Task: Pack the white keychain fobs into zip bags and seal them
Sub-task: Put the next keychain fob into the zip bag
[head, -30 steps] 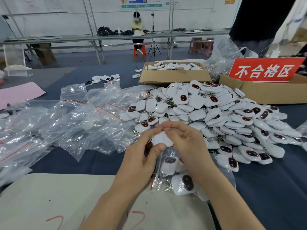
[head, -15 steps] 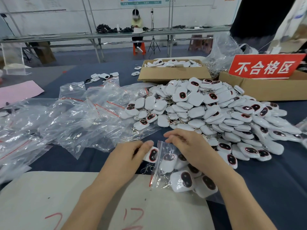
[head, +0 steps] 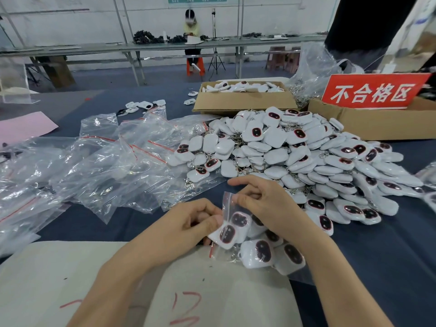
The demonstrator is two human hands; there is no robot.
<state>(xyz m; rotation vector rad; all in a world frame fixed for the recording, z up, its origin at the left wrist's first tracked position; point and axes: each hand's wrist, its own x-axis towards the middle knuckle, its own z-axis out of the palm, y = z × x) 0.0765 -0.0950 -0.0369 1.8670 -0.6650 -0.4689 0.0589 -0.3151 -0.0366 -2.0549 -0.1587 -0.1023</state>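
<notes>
Change: a second ago I have both hands lifted with a fob between them over the bag; now they are down on the desk and that fob is going in at the mouth.
Left hand: my left hand (head: 188, 224) is curled on the white keychain fob (head: 226, 233), thumb on top, pushing it rightward into the opening.
Fob: about half inside, its dark oval face up, at the near edge of the desk, partly over the white board (head: 212, 286) with red numbers.
Zip bag: the zip bag (head: 228, 204) lies flat, mouth to the left, several fobs already in it; the strip is not closed.
Right hand: my right hand (head: 269, 206) pinches the bag's upper lip, holding the mouth apart; the forefinger sticks out straight.
Meaning: I judge filling is near its end for this bag; sealing is still to do.
Left of desk: empty zip bags (head: 106, 166) lie in a loose heap, with a pink sheet (head: 23, 126) at the far left edge.
Right of desk: the pile of fobs (head: 306, 156) touches my right hand's far side.
Far edge: an open carton of fobs (head: 243, 102), then a second carton (head: 389, 125) bearing a red sign (head: 375, 90).
In the way: key rings may snag the lip; pile fobs crowd the bag.
</notes>
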